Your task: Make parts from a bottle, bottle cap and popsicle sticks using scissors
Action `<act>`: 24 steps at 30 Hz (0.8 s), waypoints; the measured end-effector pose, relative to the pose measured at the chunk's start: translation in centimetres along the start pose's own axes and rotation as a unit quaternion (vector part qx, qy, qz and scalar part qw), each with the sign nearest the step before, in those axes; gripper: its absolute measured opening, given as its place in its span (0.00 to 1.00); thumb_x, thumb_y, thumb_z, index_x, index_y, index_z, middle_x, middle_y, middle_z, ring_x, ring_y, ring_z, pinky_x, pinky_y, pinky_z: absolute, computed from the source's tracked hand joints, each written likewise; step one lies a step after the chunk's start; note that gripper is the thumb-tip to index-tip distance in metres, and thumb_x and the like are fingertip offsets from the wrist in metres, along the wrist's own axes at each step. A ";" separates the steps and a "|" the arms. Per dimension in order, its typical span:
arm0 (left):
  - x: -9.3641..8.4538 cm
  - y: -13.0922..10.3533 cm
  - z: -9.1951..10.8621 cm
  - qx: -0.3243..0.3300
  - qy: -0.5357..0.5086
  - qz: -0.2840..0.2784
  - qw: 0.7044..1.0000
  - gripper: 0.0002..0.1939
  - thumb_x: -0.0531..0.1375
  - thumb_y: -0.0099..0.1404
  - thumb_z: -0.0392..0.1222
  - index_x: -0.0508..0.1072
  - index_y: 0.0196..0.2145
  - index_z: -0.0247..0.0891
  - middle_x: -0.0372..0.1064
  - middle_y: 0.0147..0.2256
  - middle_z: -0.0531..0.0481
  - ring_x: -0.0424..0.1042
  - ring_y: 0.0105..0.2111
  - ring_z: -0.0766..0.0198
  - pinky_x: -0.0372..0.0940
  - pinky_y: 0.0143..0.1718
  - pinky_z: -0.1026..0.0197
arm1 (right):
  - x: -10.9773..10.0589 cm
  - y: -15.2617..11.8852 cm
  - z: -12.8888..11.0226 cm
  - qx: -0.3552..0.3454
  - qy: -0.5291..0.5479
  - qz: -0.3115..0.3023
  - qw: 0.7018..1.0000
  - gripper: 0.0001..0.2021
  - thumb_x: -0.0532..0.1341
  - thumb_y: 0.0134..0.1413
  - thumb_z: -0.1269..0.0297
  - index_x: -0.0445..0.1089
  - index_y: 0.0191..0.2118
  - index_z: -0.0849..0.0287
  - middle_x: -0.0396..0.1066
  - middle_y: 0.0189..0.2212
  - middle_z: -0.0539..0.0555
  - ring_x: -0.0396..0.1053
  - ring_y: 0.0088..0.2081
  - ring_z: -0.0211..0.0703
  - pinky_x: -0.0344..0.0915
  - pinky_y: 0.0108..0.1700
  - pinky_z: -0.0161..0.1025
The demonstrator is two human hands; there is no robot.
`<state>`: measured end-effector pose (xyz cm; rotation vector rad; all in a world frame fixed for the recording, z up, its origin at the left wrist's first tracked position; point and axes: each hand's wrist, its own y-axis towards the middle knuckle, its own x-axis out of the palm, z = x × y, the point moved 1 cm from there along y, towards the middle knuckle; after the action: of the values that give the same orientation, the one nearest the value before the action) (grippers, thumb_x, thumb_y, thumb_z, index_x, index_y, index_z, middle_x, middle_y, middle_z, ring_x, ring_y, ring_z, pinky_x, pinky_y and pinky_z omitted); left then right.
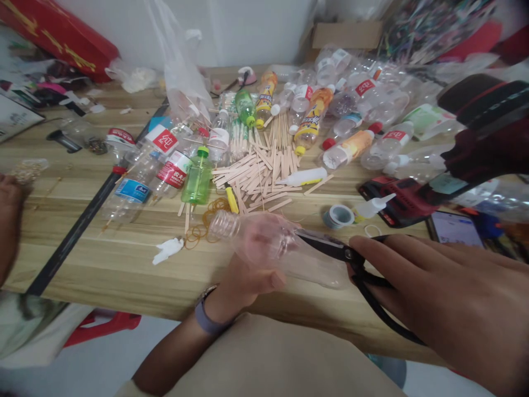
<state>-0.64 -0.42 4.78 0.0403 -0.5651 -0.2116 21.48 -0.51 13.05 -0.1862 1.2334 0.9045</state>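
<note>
Near the front edge of the counter, a clear plastic bottle is grasped from beneath and behind by the left hand, its bare neck pointed leftward. Black-handled scissors are gripped in the right hand, and their blades are laid against the bottle's side – whether the plastic has been pierced cannot be told. A purple-banded watch is worn on the left wrist.

Beyond the bottle, flat wooden sticks are heaped loosely, with a white glue bottle rested on their near right side. Rubber bands are scattered just beside the bottle's neck, and a green bottle is stood behind them. Farther right, a phone is laid near a red-and-black power tool. At the far left, another person's hand is partly seen – its grasp cannot be told.
</note>
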 end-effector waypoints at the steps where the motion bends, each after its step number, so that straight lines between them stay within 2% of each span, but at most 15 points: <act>1: 0.0 0.0 0.0 -0.001 -0.002 0.004 1.000 0.29 0.74 0.49 0.56 0.75 0.47 0.51 0.70 0.53 0.47 0.68 0.58 0.44 0.67 0.56 0.45 | 0.0 -0.1 0.0 0.001 0.003 0.001 1.000 0.16 0.47 0.65 0.65 0.73 0.41 0.54 0.70 0.27 0.52 0.63 0.23 0.46 0.49 0.26 0.40; 5: 0.0 0.2 0.0 -0.014 -0.026 -0.013 0.999 0.29 0.74 0.47 0.58 0.76 0.46 0.51 0.71 0.50 0.48 0.70 0.54 0.45 0.70 0.52 0.48 | -0.1 -0.4 0.0 -0.001 0.018 -0.022 1.000 0.16 0.46 0.68 0.66 0.72 0.41 0.54 0.70 0.29 0.52 0.63 0.26 0.48 0.50 0.30 0.42; 12: 0.0 0.8 -0.5 -0.092 -0.144 -0.044 0.984 0.30 0.73 0.50 0.59 0.75 0.47 0.45 0.73 0.43 0.49 0.75 0.46 0.50 0.73 0.46 0.48 | 0.5 -0.6 0.6 -0.045 -0.002 0.001 0.999 0.17 0.44 0.71 0.67 0.70 0.48 0.58 0.70 0.30 0.53 0.65 0.28 0.46 0.53 0.30 0.42; 15: -0.1 1.1 -1.0 -0.130 -0.186 -0.035 0.973 0.30 0.73 0.48 0.59 0.75 0.45 0.43 0.76 0.40 0.49 0.77 0.40 0.52 0.73 0.45 0.47 | 0.8 0.1 0.8 -0.051 -0.022 0.036 0.998 0.17 0.45 0.70 0.68 0.72 0.44 0.59 0.67 0.26 0.52 0.65 0.27 0.44 0.54 0.29 0.42; 18: -0.1 1.4 -1.4 -0.165 -0.203 -0.029 0.965 0.29 0.71 0.49 0.62 0.76 0.43 0.41 0.77 0.39 0.47 0.78 0.39 0.53 0.72 0.46 0.46 | 1.2 1.1 0.9 -0.059 -0.035 0.043 0.997 0.18 0.46 0.68 0.73 0.74 0.38 0.60 0.67 0.24 0.52 0.67 0.26 0.42 0.55 0.28 0.40; 21: -0.1 1.7 -1.5 -0.198 -0.219 -0.014 0.955 0.28 0.69 0.50 0.65 0.76 0.39 0.41 0.78 0.36 0.48 0.78 0.37 0.54 0.72 0.46 0.45 | 1.5 1.9 0.9 -0.036 -0.028 0.041 0.998 0.20 0.45 0.69 0.70 0.75 0.38 0.59 0.70 0.24 0.52 0.67 0.23 0.43 0.54 0.25 0.39; 24: -0.5 2.2 -1.2 -0.197 -0.223 0.001 0.955 0.27 0.65 0.53 0.68 0.75 0.39 0.42 0.77 0.32 0.50 0.77 0.34 0.56 0.72 0.44 0.47 | 1.9 2.2 1.2 -0.001 -0.016 0.025 1.000 0.23 0.43 0.70 0.64 0.76 0.39 0.57 0.74 0.27 0.53 0.67 0.20 0.43 0.53 0.20 0.39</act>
<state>-0.07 1.78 3.72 -0.4056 -0.9626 -0.3324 20.92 2.52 12.56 -0.1427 1.2128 0.9494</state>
